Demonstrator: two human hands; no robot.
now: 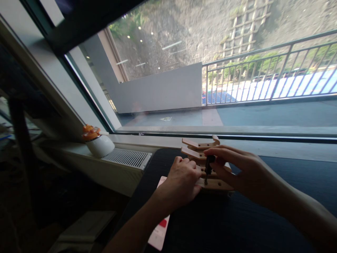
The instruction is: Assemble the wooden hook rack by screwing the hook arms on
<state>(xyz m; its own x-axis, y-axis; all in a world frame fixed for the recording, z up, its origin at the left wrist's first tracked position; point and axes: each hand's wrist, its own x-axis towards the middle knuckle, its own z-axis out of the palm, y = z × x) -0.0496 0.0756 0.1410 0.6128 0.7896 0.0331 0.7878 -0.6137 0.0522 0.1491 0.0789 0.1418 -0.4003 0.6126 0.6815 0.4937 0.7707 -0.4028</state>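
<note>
A light wooden rack (223, 185) with several upturned hook arms and dark screw holes lies on the black table. My left hand (184, 179) is closed on the rack's left side, fingers curled around the wood. Between the thumb and fingers of my right hand (237, 165) is the dark handle of a short screwdriver (210, 164). Its shaft points down to a hole in the nearest wooden piece. Whether a screw sits under the tip is too small to tell.
A pink-and-white phone or card (160, 233) lies partly under my left forearm on the black table (210, 221). At the left, a white pot with an orange top (98, 142) stands beside a vent grille (127, 158). A window runs behind the table.
</note>
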